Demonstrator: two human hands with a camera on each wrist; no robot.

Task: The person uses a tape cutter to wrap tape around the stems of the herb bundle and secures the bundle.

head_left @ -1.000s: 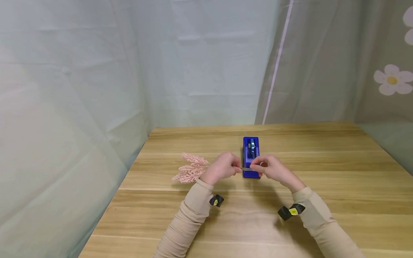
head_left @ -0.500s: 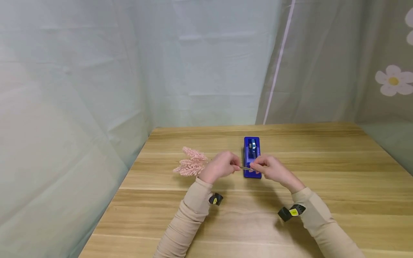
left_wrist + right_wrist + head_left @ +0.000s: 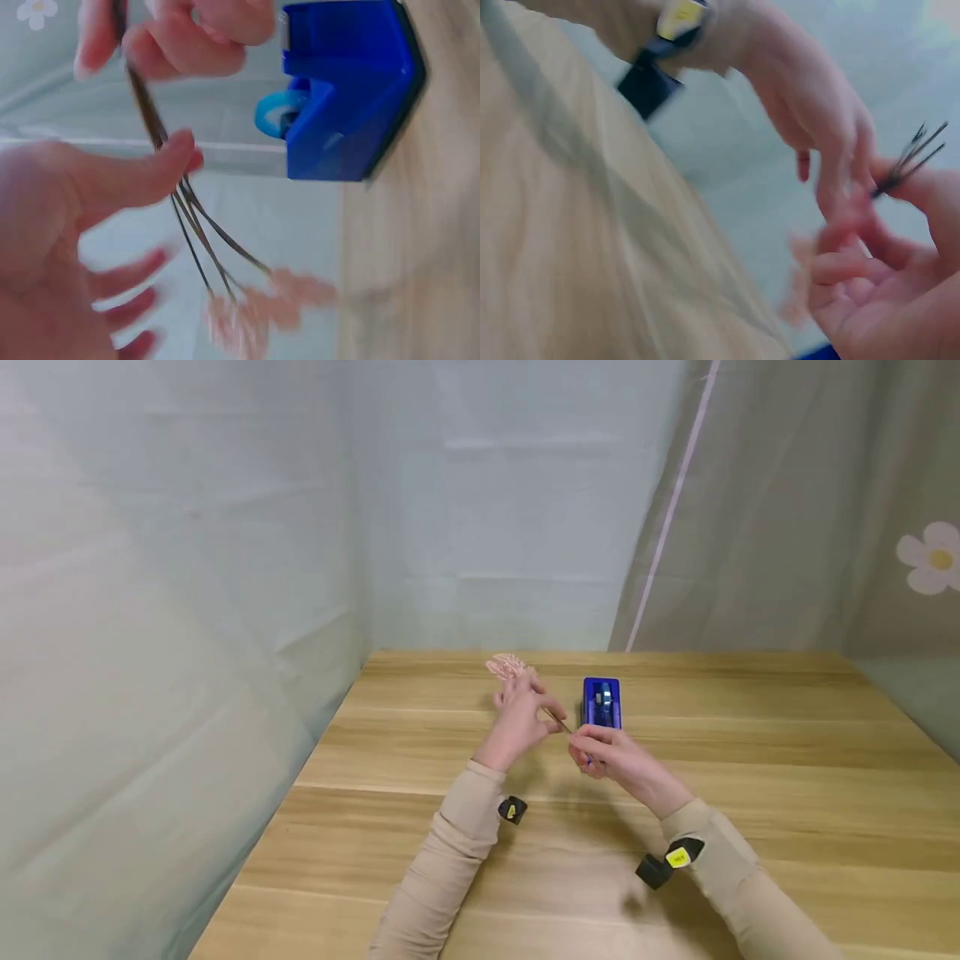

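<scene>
Both hands hold the pink flower sprig (image 3: 510, 666) above the table (image 3: 750, 760), beside the blue tape dispenser (image 3: 602, 702). The left hand (image 3: 519, 718) pinches the stems (image 3: 187, 217); the right hand (image 3: 603, 756) pinches their lower end. I judge the stems are being bound; next needs firm tape pressing.

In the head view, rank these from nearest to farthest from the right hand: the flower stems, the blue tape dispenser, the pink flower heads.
1. flower stems: pinched in the right hand itself, running up-left to the left hand.
2. blue tape dispenser: on the table just behind the right hand.
3. pink flower heads: farthest, up-left beyond the left hand.
</scene>
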